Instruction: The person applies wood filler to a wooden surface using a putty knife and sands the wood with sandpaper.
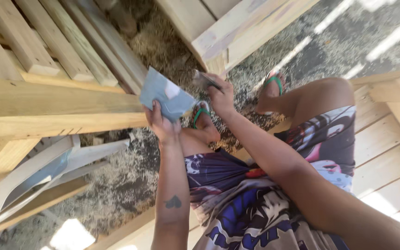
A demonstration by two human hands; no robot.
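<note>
A grey-blue sandpaper sheet (166, 95) is pinched upright by the left hand (162, 124); at 3 o'clock, a dark tool (205, 81), probably scissors, is gripped by the right hand (222, 98), angled to cut.

A carpentry workshop, I'd say.
I see bare timber frames (47, 99), slatted planks (56, 41), and shavings (130, 171) thick over the ground I'm looking down at.

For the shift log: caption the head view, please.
Seated among wooden frames, left hand holds a grey-blue sheet; right hand grips a small dark tool above sawdust-strewn ground.
</note>
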